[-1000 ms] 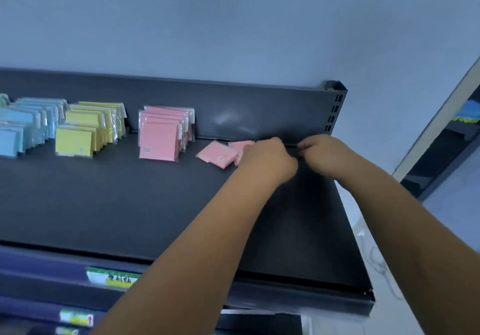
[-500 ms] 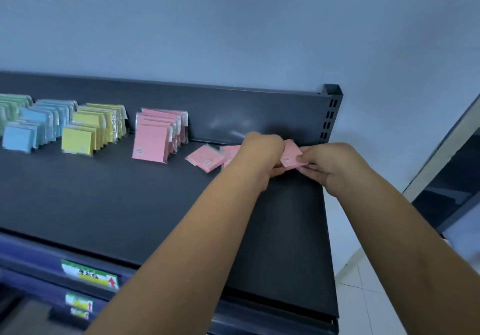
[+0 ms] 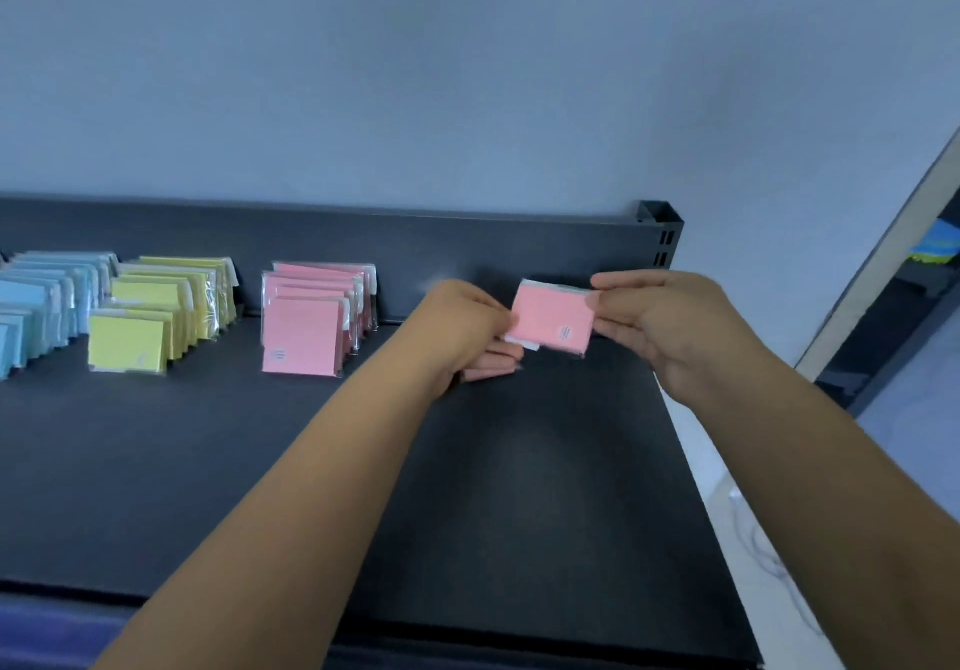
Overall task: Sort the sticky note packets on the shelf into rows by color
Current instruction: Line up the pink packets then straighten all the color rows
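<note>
A pink sticky note packet (image 3: pixel 551 320) is held upright above the dark shelf (image 3: pixel 208 461), near its right end. My left hand (image 3: pixel 467 329) pinches its left edge and my right hand (image 3: pixel 660 321) pinches its right edge. On the shelf stand rows of packets leaning against the back panel: a pink row (image 3: pixel 311 321), a yellow row (image 3: pixel 156 316) to its left and a blue row (image 3: pixel 41 300) at the far left. My left forearm hides the shelf spot right of the pink row.
The shelf's back panel (image 3: pixel 467 243) ends in a slotted upright post (image 3: pixel 662 232) at the right. Beyond the shelf's right edge lie a pale floor (image 3: pixel 779 565) and a dark doorway (image 3: pixel 909 316). A plain wall rises behind.
Both hands have lifted one pink packet off the shelf's right end and turned it face-on. The two loose pink packets seen earlier beside the pink row are now out of sight.
</note>
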A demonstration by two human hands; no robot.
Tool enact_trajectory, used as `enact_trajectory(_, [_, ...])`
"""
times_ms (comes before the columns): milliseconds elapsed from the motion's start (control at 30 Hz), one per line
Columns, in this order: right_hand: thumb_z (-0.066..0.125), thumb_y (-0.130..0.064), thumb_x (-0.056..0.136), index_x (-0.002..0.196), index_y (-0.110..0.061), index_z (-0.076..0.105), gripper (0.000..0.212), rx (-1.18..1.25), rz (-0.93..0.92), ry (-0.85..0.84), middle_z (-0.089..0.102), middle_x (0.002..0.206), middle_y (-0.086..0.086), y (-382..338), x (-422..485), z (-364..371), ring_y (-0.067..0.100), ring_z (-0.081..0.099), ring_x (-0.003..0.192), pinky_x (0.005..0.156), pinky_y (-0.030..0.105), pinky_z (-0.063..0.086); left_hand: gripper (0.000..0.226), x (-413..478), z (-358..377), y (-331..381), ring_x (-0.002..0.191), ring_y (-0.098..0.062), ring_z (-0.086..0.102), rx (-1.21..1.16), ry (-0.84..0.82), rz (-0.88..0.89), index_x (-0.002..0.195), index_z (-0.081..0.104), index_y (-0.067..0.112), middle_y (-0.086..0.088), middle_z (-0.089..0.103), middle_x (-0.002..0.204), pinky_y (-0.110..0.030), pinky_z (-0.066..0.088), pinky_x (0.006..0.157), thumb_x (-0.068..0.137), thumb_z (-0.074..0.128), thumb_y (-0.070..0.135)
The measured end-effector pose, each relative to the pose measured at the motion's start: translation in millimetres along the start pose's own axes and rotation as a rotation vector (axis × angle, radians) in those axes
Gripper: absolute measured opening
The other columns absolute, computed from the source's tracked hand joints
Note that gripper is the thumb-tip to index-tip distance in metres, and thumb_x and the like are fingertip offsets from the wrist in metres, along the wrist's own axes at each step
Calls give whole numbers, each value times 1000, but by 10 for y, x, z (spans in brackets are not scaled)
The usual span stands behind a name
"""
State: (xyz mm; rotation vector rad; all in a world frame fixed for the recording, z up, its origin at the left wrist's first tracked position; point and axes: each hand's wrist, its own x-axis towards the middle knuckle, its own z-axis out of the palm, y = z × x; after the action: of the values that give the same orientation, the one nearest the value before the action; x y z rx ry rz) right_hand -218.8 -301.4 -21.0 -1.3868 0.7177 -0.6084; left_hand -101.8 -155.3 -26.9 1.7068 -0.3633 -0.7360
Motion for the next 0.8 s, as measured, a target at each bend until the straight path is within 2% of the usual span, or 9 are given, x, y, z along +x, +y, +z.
enact_trajectory(67, [74, 9, 86, 103, 4, 72, 18, 96, 58, 95, 76, 101, 19, -10, -79, 97, 25, 77, 92, 70, 22, 63, 7, -55, -99, 5, 77, -35, 73, -38, -59, -3, 93, 61, -3, -31, 70, 92, -34, 64, 68, 100, 57, -2])
enact_trajectory(133, [75, 5, 86, 99, 2, 74, 13, 40, 45, 144, 78, 99, 18, 9, -189, 232, 25, 77, 92, 75, 24, 63, 12, -120, -232, -20, 65, -28, 72, -56, -72, 15, 89, 58, -2, -26, 68, 85, -28, 63, 61, 100, 56, -5])
enact_trajectory(233, [76, -1, 88, 93, -5, 77, 7, -104, 23, 201, 79, 89, 13, 72, -423, 493, 24, 78, 88, 78, 31, 63, 11, -158, -474, -131, 57, -22, 71, 47, -6, 106, 90, 60, 7, -18, 69, 82, -35, 65, 62, 97, 60, -1])
enact_trajectory(333, [73, -4, 91, 90, -8, 76, 6, -190, 12, 247, 79, 84, 12, 94, -653, 747, 24, 77, 83, 77, 35, 63, 19, -225, -696, -225, 63, -27, 75, 168, 91, 229, 85, 66, 23, -9, 73, 82, -50, 64, 68, 88, 64, 4])
enact_trajectory(433, [68, -2, 91, 84, -10, 76, 13, -279, -7, 278, 79, 84, 11, 105, -804, 931, 23, 77, 78, 71, 33, 62, 18, -349, -838, -291, 74, -21, 74, 323, 136, 331, 78, 67, 29, 8, 73, 82, -45, 62, 73, 79, 61, 12])
enact_trajectory(533, [71, 5, 85, 87, -13, 76, 19, -313, -63, 308, 78, 89, 9, 111, -905, 1082, 20, 77, 73, 76, 36, 63, 18, -457, -969, -354, 75, -17, 71, 338, 189, 401, 82, 67, 27, 9, 71, 82, -39, 60, 73, 83, 62, 10])
enact_trajectory(633, [73, 8, 81, 78, -17, 75, 25, -265, -88, 304, 77, 74, -1, 140, -949, 1253, 13, 76, 63, 80, 36, 64, 19, -540, -1121, -399, 77, -14, 68, 310, 247, 431, 87, 68, 26, 9, 69, 81, -37, 58, 71, 86, 62, 7])
enact_trajectory(700, [72, 4, 81, 71, -17, 77, 24, -251, -79, 284, 76, 67, -1, 171, -960, 1394, 16, 77, 68, 85, 41, 64, 22, -580, -1218, -430, 80, -11, 64, 347, 283, 437, 94, 67, 27, 10, 67, 84, -31, 53, 68, 88, 59, 7])
enact_trajectory(800, [69, -8, 80, 68, -22, 79, 21, -237, -99, 219, 78, 79, 12, 217, -1010, 1652, 39, 74, 91, 90, 58, 59, 18, -613, -1311, -463, 85, -14, 60, 400, 343, 419, 104, 65, 26, 11, 60, 99, -26, 44, 64, 92, 56, 17])
